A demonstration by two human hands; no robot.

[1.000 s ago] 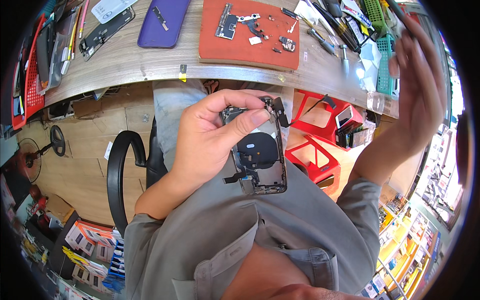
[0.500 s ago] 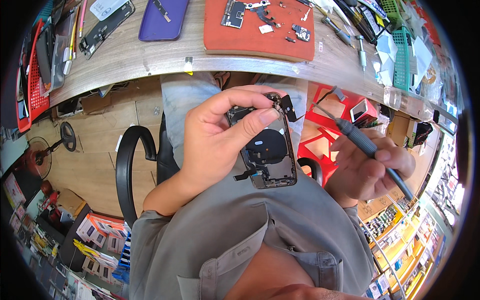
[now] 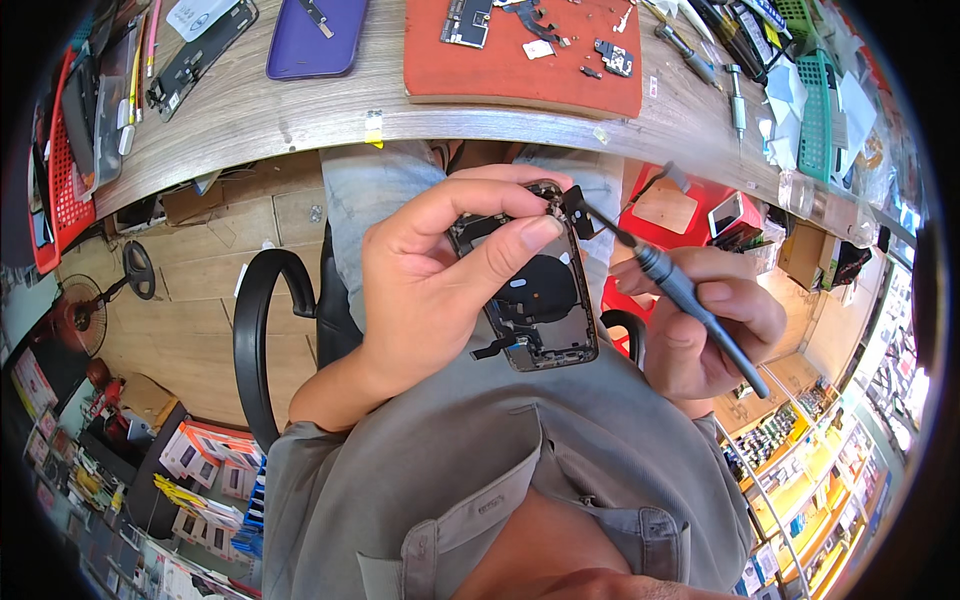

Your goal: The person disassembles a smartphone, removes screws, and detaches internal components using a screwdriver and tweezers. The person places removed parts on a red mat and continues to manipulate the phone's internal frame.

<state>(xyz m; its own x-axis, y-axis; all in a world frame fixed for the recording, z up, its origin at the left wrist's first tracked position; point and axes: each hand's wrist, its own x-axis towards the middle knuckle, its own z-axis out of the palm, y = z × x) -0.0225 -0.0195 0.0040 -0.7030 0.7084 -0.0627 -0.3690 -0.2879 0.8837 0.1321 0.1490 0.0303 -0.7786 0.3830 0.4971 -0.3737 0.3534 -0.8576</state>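
Observation:
Over my lap, my left hand (image 3: 425, 260) grips an opened phone housing (image 3: 560, 335), thumb and fingers pinching its upper end. Inside the housing shows a round black coil pad (image 3: 545, 297), and a short flex cable (image 3: 492, 348) sticks out at its lower left. A small black flap (image 3: 578, 212) stands off the upper right corner. My right hand (image 3: 715, 320) is closed around a slim grey-handled tool (image 3: 690, 300) with a thin dark shaft. That tool's tip points at the black flap; whether it touches I cannot tell. My left fingers partly cover the housing's upper end.
On the wooden desk (image 3: 320, 115) ahead lies a red mat (image 3: 510, 75) with a circuit board (image 3: 467, 22) and several small parts. To its left are a purple tray (image 3: 312, 45) and a black phone part (image 3: 205, 60). Screwdrivers (image 3: 738, 105) and a green basket (image 3: 815, 120) are right.
My right hand has moved left with the tool, bringing its tip close to the black flap. My left hand still holds the phone housing in nearly the same place.

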